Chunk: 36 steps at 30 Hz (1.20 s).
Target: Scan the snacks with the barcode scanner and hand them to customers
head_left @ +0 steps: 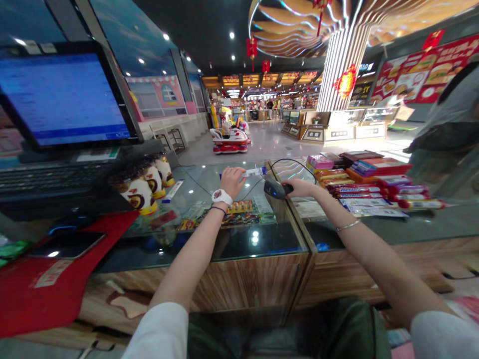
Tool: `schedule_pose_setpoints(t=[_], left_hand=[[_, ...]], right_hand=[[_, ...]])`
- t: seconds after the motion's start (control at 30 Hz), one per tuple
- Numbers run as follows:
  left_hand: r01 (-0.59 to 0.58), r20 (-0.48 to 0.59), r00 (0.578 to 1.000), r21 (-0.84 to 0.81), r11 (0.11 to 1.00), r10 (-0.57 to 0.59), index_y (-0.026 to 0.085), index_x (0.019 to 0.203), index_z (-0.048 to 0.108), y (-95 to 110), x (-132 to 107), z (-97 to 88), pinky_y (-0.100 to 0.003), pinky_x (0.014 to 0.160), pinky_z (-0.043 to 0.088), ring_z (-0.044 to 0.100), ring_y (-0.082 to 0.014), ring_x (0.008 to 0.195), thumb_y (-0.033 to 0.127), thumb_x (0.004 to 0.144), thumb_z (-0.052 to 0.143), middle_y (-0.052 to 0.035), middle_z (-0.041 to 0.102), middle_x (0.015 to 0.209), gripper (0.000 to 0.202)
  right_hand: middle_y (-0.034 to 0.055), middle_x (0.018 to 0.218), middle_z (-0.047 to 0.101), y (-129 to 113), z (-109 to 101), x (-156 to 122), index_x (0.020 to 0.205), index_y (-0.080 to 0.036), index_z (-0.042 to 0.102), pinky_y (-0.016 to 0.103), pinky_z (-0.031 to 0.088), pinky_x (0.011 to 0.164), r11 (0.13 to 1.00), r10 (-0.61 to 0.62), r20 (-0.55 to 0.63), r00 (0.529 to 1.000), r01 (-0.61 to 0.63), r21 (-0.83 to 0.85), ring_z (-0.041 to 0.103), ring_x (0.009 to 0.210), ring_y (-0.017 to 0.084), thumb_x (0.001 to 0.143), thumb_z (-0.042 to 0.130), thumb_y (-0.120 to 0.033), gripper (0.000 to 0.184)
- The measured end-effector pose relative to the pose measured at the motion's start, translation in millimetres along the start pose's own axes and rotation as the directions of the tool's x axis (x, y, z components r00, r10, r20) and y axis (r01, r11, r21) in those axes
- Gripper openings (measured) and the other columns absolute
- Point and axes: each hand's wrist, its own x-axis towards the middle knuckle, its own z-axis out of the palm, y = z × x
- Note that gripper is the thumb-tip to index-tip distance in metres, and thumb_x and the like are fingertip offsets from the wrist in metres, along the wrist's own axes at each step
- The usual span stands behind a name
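Observation:
My left hand (pixel 232 181), with a white watch on its wrist, is closed on a slim white and blue packet (pixel 256 172) just above the glass counter (pixel 209 245). The packet's printing is too small to read. From the right, my right hand (pixel 302 189) grips a black barcode scanner (pixel 276 189), its head turned toward the left and a small blue light on its body. A dark cable (pixel 295 160) loops behind the scanner. Under the glass, near my left forearm, several small colourful packs (pixel 239 214) are visible.
Stacked candy rolls and bars (pixel 362 189) lie on the counter at right. At left are a monitor (pixel 67 94), a keyboard (pixel 48 174), several snack cups (pixel 149 182), another slim packet (pixel 173 191) and a phone (pixel 69 245) on a red mat (pixel 33 304). A person (pixel 449 119) stands beyond, at right.

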Motion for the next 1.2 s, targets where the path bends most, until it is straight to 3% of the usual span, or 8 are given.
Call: schedule_pose_setpoints(t=[0.27, 0.47, 0.6, 0.8, 1.0, 1.2], left_hand=[[0.056, -0.039, 0.998, 0.001, 0.998, -0.056, 0.021, 0.106, 0.065, -4.3, 0.2, -1.5, -0.044, 0.106, 0.040, 0.063, -0.0264, 0.109, 0.024, 0.090, 0.058, -0.0080, 0.071, 0.114, 0.018], [0.092, -0.052, 0.994, 0.017, 0.996, -0.091, 0.021, 0.107, 0.065, -6.8, -0.5, -3.8, -0.043, 0.099, 0.045, 0.062, -0.0275, 0.107, 0.024, 0.089, 0.056, -0.0086, 0.071, 0.113, 0.020], [0.099, -0.066, 0.993, 0.016, 0.995, -0.097, 0.021, 0.107, 0.064, -9.7, -2.0, -3.1, -0.042, 0.096, 0.046, 0.062, -0.0271, 0.106, 0.024, 0.090, 0.055, -0.0083, 0.071, 0.112, 0.019], [0.143, -0.027, 0.990, 0.053, 0.988, -0.142, 0.020, 0.108, 0.064, -14.0, -4.3, -3.8, -0.041, 0.093, 0.048, 0.061, -0.0276, 0.107, 0.024, 0.090, 0.057, -0.0091, 0.070, 0.113, 0.020], [0.153, -0.040, 0.988, 0.066, 0.986, -0.151, 0.021, 0.107, 0.063, -17.6, -5.9, -2.2, -0.041, 0.090, 0.049, 0.062, -0.0276, 0.104, 0.021, 0.089, 0.058, -0.0094, 0.069, 0.112, 0.019], [0.146, -0.049, 0.988, 0.063, 0.987, -0.144, 0.022, 0.106, 0.063, -19.1, -5.8, -0.7, -0.041, 0.091, 0.049, 0.062, -0.0281, 0.104, 0.020, 0.088, 0.059, -0.0093, 0.070, 0.112, 0.019]], right_hand=[[0.0080, 0.102, 0.075, -20.8, -8.3, -6.0, 0.114, -0.015, 0.066, 0.030, 0.051, 0.080, 1.000, -0.005, -0.105, 0.994, 0.008, 0.028, 0.069, 0.092, 0.025, 0.078, 0.065, -0.022, 0.037], [0.0095, 0.102, 0.075, -40.1, -15.4, -10.4, 0.110, -0.018, 0.066, 0.035, 0.051, 0.083, 0.999, -0.041, -0.278, 0.960, 0.041, -0.007, 0.069, 0.096, 0.028, 0.083, 0.068, -0.042, 0.036], [0.0116, 0.105, 0.075, -54.4, -17.7, -14.5, 0.111, -0.019, 0.067, 0.035, 0.051, 0.081, 0.999, 0.001, -0.331, 0.943, -0.011, -0.030, 0.069, 0.101, 0.032, 0.086, 0.065, -0.050, 0.040], [0.0147, 0.096, 0.077, -70.1, -19.0, -19.6, 0.119, -0.018, 0.066, 0.036, 0.050, 0.072, 0.977, 0.094, -0.342, 0.935, -0.152, -0.147, 0.072, 0.092, 0.036, 0.088, 0.057, -0.062, 0.055], [0.0132, 0.093, 0.077, -70.4, -15.3, -18.2, 0.112, -0.019, 0.068, 0.034, 0.049, 0.071, 0.958, 0.057, -0.317, 0.947, -0.142, -0.251, 0.072, 0.090, 0.034, 0.089, 0.055, -0.064, 0.052], [0.0132, 0.093, 0.077, -72.1, -15.2, -18.0, 0.112, -0.019, 0.067, 0.035, 0.050, 0.072, 0.960, 0.054, -0.313, 0.948, -0.135, -0.246, 0.072, 0.089, 0.034, 0.088, 0.054, -0.066, 0.054]])
